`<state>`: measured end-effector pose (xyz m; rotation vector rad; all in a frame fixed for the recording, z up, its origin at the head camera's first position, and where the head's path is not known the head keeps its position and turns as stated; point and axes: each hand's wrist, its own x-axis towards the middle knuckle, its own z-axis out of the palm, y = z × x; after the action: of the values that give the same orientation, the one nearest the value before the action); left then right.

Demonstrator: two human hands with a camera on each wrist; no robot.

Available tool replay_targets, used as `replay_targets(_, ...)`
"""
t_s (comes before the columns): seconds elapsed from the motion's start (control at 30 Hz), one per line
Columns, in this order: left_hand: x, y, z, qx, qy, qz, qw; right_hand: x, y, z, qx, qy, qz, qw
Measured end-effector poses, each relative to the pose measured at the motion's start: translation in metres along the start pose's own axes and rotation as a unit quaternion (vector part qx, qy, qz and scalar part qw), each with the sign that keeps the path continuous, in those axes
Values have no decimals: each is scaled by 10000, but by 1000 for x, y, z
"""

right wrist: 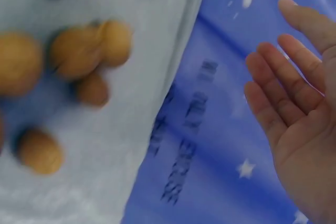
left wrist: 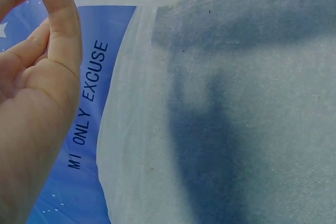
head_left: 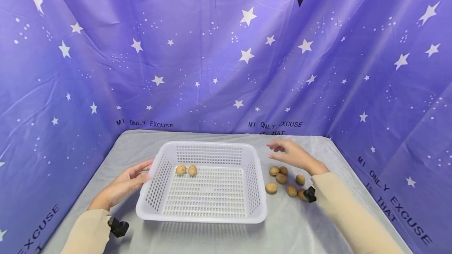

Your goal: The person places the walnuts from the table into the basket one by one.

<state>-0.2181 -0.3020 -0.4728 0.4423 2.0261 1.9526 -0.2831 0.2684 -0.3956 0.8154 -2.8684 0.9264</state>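
Note:
A white plastic basket (head_left: 201, 220) with perforated walls and floor stands on the table. Two walnuts (head_left: 192, 170) lie side by side at the back left of its floor. My left hand (head_left: 121, 185) pinches the basket's left rim between thumb and fingers; in the left wrist view, the fingertips of this hand (left wrist: 39, 61) meet the basket edge at the top. To the right of the basket, my right hand (head_left: 291, 155) hovers with nothing in it, its fingers loosely bent. Several walnuts (head_left: 281, 178) lie loose just below it, also seen as blurred walnuts (right wrist: 76, 53) in the right wrist view.
A grey cloth (head_left: 289, 226) covers the table. Purple curtains (head_left: 212, 62) with white stars and printed words enclose it at the back and both sides. Small black devices (head_left: 118, 227) are worn on both wrists.

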Motion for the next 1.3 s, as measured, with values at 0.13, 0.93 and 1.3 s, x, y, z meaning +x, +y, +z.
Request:
replay_targets(0.13,-1,0,0,-29,-26,-6,10000,-20,23,-4,-111,104,140,9998)
replay_targets(0.93,-2,-1,1,-18,67,-43,10000,-96,97,22,37,54,1467,9892)
replay_targets(1.3,0,-1,1,-6,91,-74,9999,-93,100,22,16,67,1542,9880)
